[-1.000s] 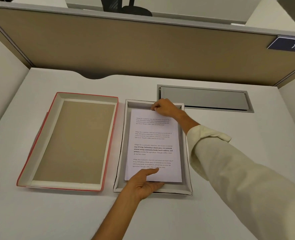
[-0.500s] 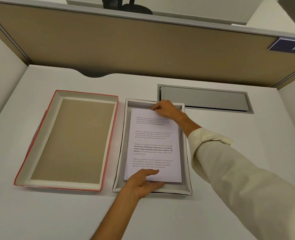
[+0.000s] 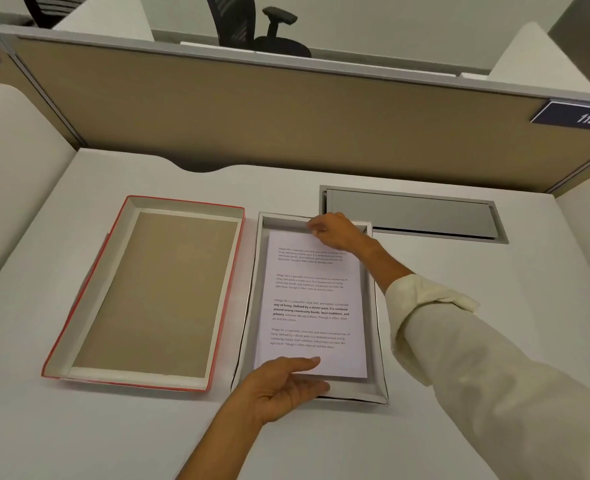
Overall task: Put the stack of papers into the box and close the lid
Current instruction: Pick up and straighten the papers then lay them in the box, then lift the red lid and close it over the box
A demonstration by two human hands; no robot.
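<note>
A white stack of papers (image 3: 312,299) with printed text lies inside the shallow grey box (image 3: 378,327) at the middle of the desk. My left hand (image 3: 283,386) holds the stack's near edge, thumb on top, fingers beneath. My right hand (image 3: 335,230) grips the far edge at the box's back wall. The lid (image 3: 148,292), red-edged with a brown inside, lies upside down on the desk just left of the box.
A grey metal cable flap (image 3: 411,214) is set into the desk behind the box. A tan partition (image 3: 252,109) bounds the desk at the back, with white side panels at left and right. An office chair (image 3: 252,26) stands beyond it.
The view has tilted up a little. Both hands stay on the ends of the stack, which rests in the box much as before.
</note>
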